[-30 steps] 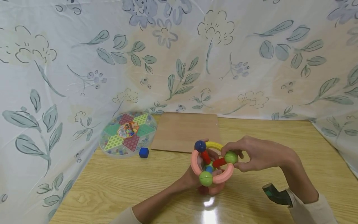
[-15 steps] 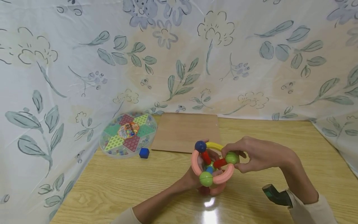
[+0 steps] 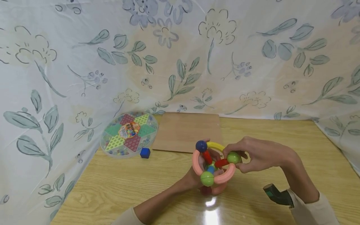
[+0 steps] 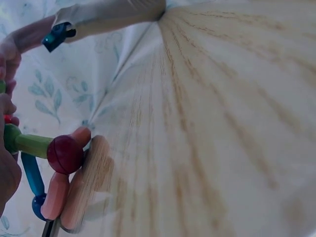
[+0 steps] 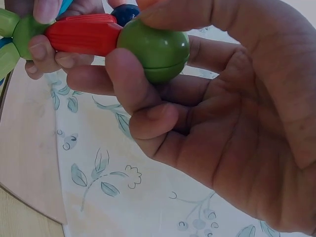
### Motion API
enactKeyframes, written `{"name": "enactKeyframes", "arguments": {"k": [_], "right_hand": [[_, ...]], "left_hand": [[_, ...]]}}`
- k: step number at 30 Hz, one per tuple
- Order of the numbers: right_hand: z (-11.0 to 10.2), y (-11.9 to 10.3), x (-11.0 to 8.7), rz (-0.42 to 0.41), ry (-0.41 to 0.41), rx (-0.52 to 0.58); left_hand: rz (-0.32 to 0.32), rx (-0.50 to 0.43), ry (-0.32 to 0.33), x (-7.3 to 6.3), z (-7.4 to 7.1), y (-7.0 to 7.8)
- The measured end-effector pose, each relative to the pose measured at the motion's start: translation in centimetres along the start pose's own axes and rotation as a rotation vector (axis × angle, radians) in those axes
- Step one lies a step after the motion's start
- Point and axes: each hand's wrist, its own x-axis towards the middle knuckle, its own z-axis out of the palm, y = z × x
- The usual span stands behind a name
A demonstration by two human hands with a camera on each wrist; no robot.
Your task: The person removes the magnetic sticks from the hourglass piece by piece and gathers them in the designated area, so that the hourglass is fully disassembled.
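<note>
A ball-and-rod construction toy (image 3: 197, 165) stands at the front middle of the table in the head view. Its upper ring joins a dark blue ball (image 3: 201, 146), a yellow curved rod (image 3: 216, 145), pink curved rods (image 3: 224, 178) and green balls. My left hand (image 3: 192, 178) holds it around the central green ball, partly hidden by the ring. With thumb and fingers, my right hand (image 3: 260, 156) pinches the right-hand green ball (image 5: 154, 49), which meets a red rod (image 5: 85, 34). Low on the toy, a dark red ball (image 4: 65, 154) and pink curved pieces are near the tabletop.
Behind the toy lies a flat brown board (image 3: 187, 131). To its left is a round, clear-cased star-patterned game board (image 3: 144, 131) with marbles, and a small blue cube (image 3: 145, 153) sits beside it. Floral cloth (image 3: 180, 72) hangs behind the wooden table (image 3: 118, 187).
The right-hand green ball, still pinched by my right hand, has shifted very slightly to the right. Otherwise both hands and the toy look nearly still.
</note>
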Motion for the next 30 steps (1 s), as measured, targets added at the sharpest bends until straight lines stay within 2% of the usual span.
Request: {"name": "enactKeyframes", "arguments": {"k": [11, 16, 23, 30], "right_hand": [[-0.3, -0.1, -0.3, 0.038, -0.004, 0.014], [-1.1, -0.2, -1.5, 0.051, 0.048, -0.016], [-1.8, -0.1, -2.7, 0.016, 0.116, -0.059], [-2.1, 0.0, -3.4, 0.036, 0.179, -0.116]], "left_hand": [[0.024, -0.006, -0.003, 0.1, 0.0, 0.0], [0.042, -0.019, 0.012, 0.1, -0.1, 0.2], [0.017, -0.016, 0.028, 0.0, 0.1, 0.3], [0.052, 0.02, 0.026, 0.1, -0.1, -0.1]]}}
